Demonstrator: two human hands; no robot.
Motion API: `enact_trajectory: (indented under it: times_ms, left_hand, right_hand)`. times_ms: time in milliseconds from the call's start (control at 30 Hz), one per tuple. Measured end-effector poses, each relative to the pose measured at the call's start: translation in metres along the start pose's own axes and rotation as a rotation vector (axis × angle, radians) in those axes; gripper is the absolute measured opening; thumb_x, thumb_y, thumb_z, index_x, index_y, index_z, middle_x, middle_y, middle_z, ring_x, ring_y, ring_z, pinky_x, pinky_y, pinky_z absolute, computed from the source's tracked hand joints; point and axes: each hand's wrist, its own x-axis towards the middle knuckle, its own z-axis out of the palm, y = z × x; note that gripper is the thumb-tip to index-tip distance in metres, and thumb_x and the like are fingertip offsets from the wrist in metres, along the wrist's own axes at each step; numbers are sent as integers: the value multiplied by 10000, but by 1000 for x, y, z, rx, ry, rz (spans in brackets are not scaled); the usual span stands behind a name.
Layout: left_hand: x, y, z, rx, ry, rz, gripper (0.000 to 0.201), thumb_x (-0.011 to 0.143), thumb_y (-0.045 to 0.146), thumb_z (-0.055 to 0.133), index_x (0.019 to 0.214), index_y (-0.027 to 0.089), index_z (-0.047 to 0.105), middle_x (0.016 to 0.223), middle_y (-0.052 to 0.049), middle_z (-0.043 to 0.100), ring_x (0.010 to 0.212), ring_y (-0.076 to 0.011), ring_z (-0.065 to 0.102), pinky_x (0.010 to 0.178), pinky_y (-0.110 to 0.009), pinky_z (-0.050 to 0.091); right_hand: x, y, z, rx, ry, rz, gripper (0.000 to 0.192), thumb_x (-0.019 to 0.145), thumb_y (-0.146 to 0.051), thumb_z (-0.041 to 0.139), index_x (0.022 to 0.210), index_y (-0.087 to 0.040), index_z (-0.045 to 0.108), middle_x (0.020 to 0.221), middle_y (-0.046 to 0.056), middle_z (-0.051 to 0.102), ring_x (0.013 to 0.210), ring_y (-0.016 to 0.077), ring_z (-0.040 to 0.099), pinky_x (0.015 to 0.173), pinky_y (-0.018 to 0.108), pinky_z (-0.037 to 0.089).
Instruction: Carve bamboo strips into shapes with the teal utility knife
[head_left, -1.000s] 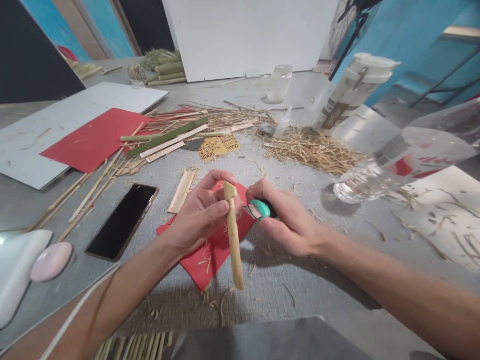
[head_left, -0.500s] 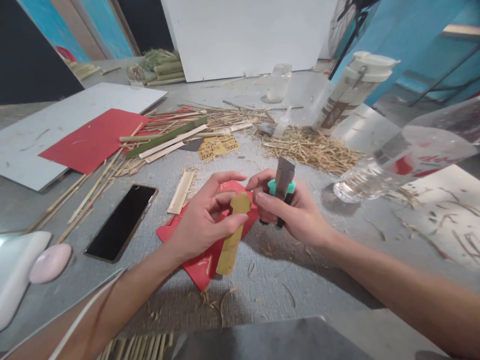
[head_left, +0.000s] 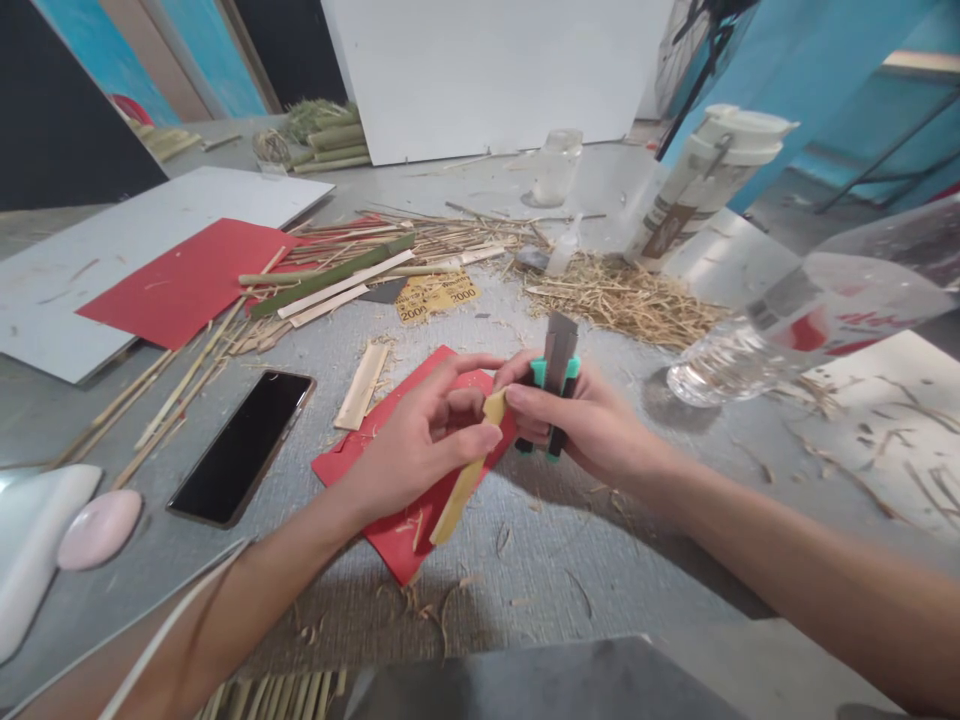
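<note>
While the left hand (head_left: 439,425) pinches a wooden strip (head_left: 459,497) above the red sheet (head_left: 401,560) near the centre of the worktop (head_left: 555,590), the right hand (head_left: 574,400) has its grip closed around a cutter (head_left: 573,370), blade (head_left: 561,335) pointing far. The step looks like feeling the notched end (head_left: 495,405), though fingertip contact is unclear; more paring would call for turning the blade to the wood.

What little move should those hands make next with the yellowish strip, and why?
I'd probably have the right hand turn the yellowish strip slightly: that hand's thumb appears to touch the strip's upper end, the left hand pinches it lower down, and the cutter points blade up, clear of the strip.
</note>
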Motion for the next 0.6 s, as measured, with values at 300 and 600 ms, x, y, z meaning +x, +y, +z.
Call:
enact_trajectory:
  times_ms: [300, 600]
  left_hand:
    - [0, 11, -2, -79, 2, -153, 348, 1005, 332, 707, 1314, 261, 563, 840, 5, 758, 651, -151, 693, 610, -262, 567]
    - [2, 42, -3, 1324, 68, -111, 293, 1104, 313, 477, 959, 192, 700, 848, -65, 767, 756, -222, 704, 644, -317, 423]
  right_hand:
    - [4, 1, -5, 8, 86, -37, 180, 996, -382, 764, 989, -211, 708, 651, -81, 452, 565, 87, 367, 522, 251, 274]
    - [12, -23, -13, -216, 206, 169, 246, 1014, -399, 695, 1129, -274, 517, 695, -101, 439, 552, 100, 403, 495, 244, 321]
